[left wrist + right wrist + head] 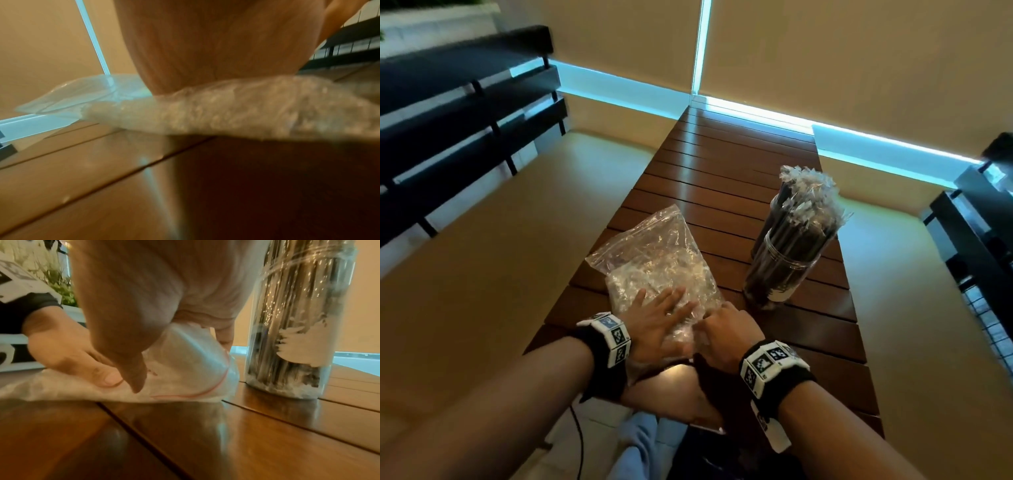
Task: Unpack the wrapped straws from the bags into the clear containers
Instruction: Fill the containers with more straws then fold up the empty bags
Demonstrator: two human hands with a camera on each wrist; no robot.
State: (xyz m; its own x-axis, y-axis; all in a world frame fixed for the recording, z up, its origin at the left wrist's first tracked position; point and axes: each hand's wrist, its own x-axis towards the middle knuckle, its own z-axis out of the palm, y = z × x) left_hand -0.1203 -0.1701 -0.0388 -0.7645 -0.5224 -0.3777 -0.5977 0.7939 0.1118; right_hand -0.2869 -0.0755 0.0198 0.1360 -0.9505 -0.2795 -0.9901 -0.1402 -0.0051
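Observation:
A crumpled clear zip bag (654, 260) lies on the near end of the wooden slat table (726, 154); what it holds is hard to make out. My left hand (664, 308) presses flat on its near half with straight fingers. My right hand (719, 325) curls over the bag's near right edge. In the right wrist view its fingers pinch the bag (191, 360) along the red zip line. A clear container (780, 274) stands upright to the right, packed with dark wrapped straws (804, 205) that stick out of its top. In the left wrist view the bag (236, 107) sits under my palm.
Black slatted benches stand on the left (465, 102) and on the right (983, 222) of the narrow table. Beige blinds close off the far end. The table's far half (739, 137) carries nothing that I can see. A cable (578, 431) hangs below my left wrist.

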